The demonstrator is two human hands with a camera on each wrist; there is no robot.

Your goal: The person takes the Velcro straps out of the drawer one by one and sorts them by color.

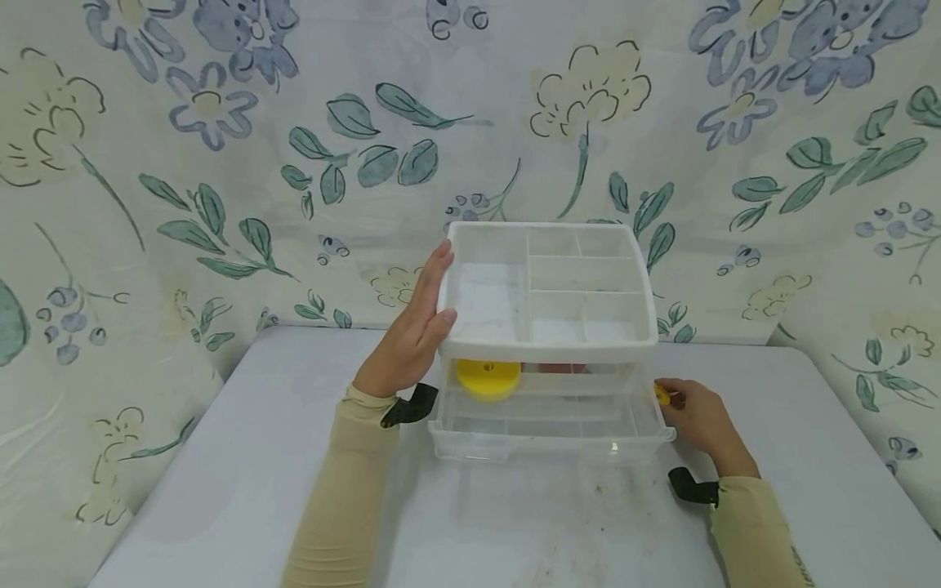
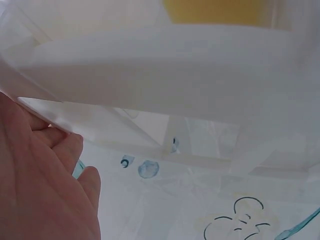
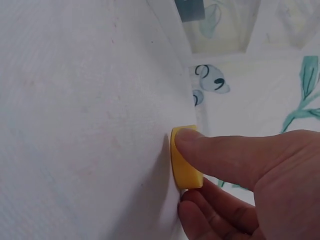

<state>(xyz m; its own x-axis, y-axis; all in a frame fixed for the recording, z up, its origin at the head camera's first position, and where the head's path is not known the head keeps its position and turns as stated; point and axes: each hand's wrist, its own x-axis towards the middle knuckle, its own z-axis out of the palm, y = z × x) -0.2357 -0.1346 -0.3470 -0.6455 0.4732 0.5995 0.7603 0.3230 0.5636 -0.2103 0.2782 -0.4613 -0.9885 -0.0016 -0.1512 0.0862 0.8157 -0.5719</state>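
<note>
A white compartment tray (image 1: pixel 547 353) stands tilted up over a clear plastic box (image 1: pixel 544 449). My left hand (image 1: pixel 406 339) holds the tray's left side, thumb at the front edge and fingers along the side; the left wrist view shows its fingertips at the tray's edge. Inside the box, a round yellow piece (image 1: pixel 488 380) pokes out below the tray, and part of a red thing (image 1: pixel 561 368) shows behind it. Beside the box's right end, my right hand (image 1: pixel 694 415) pinches a small yellow block-like piece (image 3: pixel 187 162) between thumb and fingers, close against the white tabletop.
The white table (image 1: pixel 213 482) has small reddish specks in front of the box. A floral cloth (image 1: pixel 470 106) hangs behind the table and at both sides. Dark wrist mounts (image 1: pixel 693 487) sit at both cuffs.
</note>
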